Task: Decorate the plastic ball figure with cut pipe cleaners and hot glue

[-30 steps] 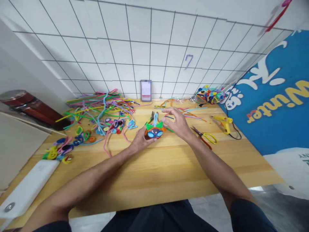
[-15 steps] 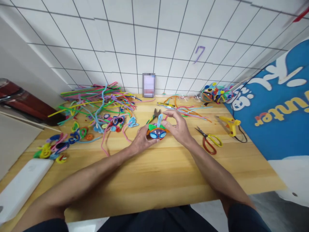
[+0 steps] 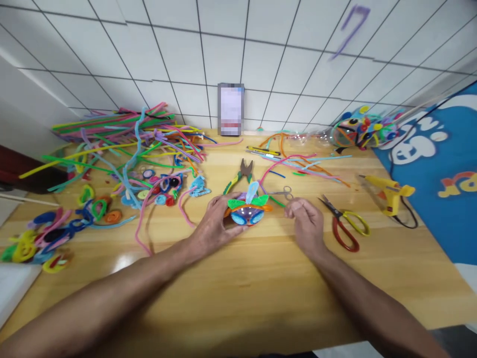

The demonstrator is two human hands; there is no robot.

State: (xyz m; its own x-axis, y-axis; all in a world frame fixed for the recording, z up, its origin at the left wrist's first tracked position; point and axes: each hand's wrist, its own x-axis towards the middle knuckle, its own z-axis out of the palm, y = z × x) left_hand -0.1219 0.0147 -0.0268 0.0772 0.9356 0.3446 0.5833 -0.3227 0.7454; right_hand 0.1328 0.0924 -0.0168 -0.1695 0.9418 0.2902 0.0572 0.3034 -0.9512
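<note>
My left hand grips a small round craft figure with blue eyes, green ears and a light blue loop on top, resting on the wooden table. My right hand sits just right of the figure, fingers curled and pinched together, close to a green pipe cleaner piece and small silver scissors. What the pinch holds, if anything, is too small to make out. Green-handled pliers lie just behind the figure.
A heap of coloured pipe cleaners and coiled pieces covers the table's left. Red and yellow scissors and a yellow glue gun lie at right. A phone leans on the tiled wall. Another colourful ball sits far right.
My right hand has come off the top of the figure and dropped to its right side with fingers curled. The camera has moved closer and lower; my left hand still grips the figure.
</note>
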